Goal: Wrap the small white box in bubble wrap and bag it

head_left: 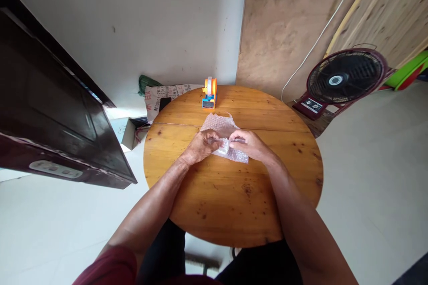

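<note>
A sheet of bubble wrap [217,124] lies on the round wooden table [230,200], partly folded over near its front edge. A small pale, shiny item [223,146] rests on the wrap between the hands; its exact shape is too small to tell. My left hand [201,146] is closed, its thumb and fingers pinching at the left side of this item or the wrap around it. From the right, my right hand [250,143] reaches over the wrap with bent fingers, closed at the item's right side. What its fingertips hold is hard to make out.
An orange and blue tape dispenser [209,93] stands near the table's far edge. A dark red fan [346,78] is at the right, beyond the table. Dark furniture [60,111] stands on the left, and a printed sack [154,106] lies behind the table's left edge.
</note>
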Available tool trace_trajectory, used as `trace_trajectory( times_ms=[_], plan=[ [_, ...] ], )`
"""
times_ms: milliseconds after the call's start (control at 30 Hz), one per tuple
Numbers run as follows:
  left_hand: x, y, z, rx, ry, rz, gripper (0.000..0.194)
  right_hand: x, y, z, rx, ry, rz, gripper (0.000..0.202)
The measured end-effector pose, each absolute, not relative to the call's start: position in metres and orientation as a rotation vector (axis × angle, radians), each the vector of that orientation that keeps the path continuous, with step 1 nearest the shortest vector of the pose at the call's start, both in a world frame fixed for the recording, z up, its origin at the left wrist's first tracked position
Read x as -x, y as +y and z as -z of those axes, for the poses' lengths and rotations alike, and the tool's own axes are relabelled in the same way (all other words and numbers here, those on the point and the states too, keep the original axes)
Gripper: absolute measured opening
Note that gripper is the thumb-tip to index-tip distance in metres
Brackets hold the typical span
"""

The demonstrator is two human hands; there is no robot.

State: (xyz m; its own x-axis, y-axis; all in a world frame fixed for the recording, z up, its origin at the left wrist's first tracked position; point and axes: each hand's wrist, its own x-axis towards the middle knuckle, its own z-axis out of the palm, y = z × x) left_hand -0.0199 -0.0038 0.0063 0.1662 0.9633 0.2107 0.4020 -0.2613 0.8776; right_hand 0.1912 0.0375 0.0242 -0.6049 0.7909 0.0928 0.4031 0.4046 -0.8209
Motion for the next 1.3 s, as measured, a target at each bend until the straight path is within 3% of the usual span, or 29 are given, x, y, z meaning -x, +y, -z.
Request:
trace_trajectory(
  times_ms=[267, 867, 1300],
  plan=[
    [0.0181, -0.0096, -0.0083, -1.758, 1.292, -1.085, 0.013, -0.1885, 0.0323, -0.0287, 1.067, -2.085, -1.208, 0.018],
    [0.0163, -0.0089, -0.0041, -1.669, 1.296, -1.074, 0.012, -0.1849, 0.034, -0.022, 1.248, -2.079, -1.054, 0.014],
    [0.0156, -0.004, -0.0055, -1.407, 1.244, -1.082, 0.028, -0.1836, 0.034, -0.0192, 1.285, -1.959, -1.23, 0.018]
  ],
)
